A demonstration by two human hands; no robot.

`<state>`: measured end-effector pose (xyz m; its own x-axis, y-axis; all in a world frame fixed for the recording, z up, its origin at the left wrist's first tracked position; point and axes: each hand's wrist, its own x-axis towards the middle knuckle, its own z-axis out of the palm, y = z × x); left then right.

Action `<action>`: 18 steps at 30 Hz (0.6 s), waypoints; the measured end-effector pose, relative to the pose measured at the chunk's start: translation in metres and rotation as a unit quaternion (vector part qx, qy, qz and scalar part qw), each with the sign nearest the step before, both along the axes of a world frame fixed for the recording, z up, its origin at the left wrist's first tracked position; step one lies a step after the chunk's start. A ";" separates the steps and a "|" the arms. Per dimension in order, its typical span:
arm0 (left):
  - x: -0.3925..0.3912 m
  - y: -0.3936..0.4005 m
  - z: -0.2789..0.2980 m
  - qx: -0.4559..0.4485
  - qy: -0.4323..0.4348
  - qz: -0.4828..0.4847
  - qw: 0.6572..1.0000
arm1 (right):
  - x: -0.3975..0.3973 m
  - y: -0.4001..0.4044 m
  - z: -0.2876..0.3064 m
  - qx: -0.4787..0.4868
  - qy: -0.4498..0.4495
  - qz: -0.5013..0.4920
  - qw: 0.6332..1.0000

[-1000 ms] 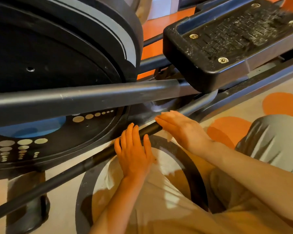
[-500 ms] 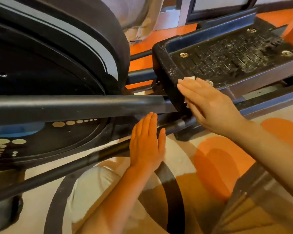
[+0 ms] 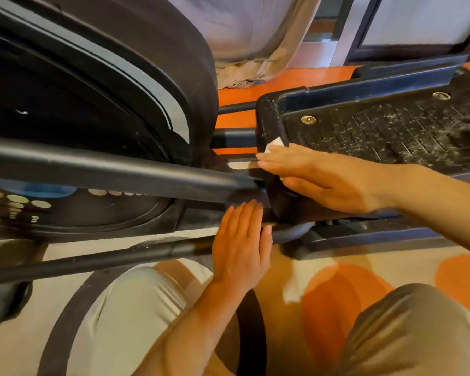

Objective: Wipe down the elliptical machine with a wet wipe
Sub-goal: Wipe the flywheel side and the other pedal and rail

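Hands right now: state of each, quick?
Left hand: open, fingers straight, resting flat on the lower bar.
Right hand: open, pressing the wet wipe on the pedal.

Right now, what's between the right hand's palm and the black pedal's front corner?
Head view: the white wet wipe, pressed by the right hand against the black textured foot pedal; only its corner shows past the fingertips.

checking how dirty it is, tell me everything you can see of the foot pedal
The pedal is a black, plastic-looking tray with a raised rim and a ribbed tread, held by brass-coloured screws. Pale dust or scuffs speckle the tread. It sits tilted, right of the flywheel housing. The right hand presses a white wipe on its near-left corner.
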<state>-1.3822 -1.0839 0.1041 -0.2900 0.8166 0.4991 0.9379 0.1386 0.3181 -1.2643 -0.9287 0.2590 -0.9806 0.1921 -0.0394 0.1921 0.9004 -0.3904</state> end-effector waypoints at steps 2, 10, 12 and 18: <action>0.001 0.001 -0.006 0.032 0.017 0.008 0.999 | 0.018 0.005 0.001 0.015 -0.009 0.075 0.997; -0.001 0.008 -0.010 0.095 0.054 0.057 0.992 | -0.056 0.084 -0.002 0.084 -0.098 0.066 0.989; 0.000 0.006 -0.010 0.092 0.047 0.055 0.993 | -0.066 0.093 -0.008 0.104 -0.066 0.052 0.991; 0.002 0.006 -0.007 0.046 0.040 0.088 0.994 | -0.021 0.069 -0.003 0.032 -0.028 0.208 0.977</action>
